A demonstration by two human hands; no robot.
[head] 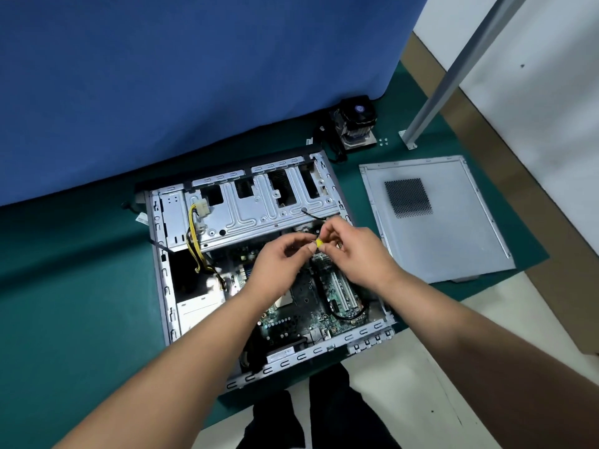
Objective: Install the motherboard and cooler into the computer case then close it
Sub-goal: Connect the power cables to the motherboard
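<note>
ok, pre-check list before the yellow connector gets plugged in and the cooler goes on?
1. Motherboard lying inside the open case: ok.
2. Yellow connector in hand: ok, pinched between left hand and right hand above the board.
3. Connector orientation and target header: cannot tell, fingers hide both.
4. CPU area bare for the cooler: ok as far as it shows, the left forearm covers part of it.
5. Cooler within reach: ok, on the green mat beyond the case, with small screws beside it.
6. Side panel off and out of the way: ok, flat on the mat to the right.
</note>
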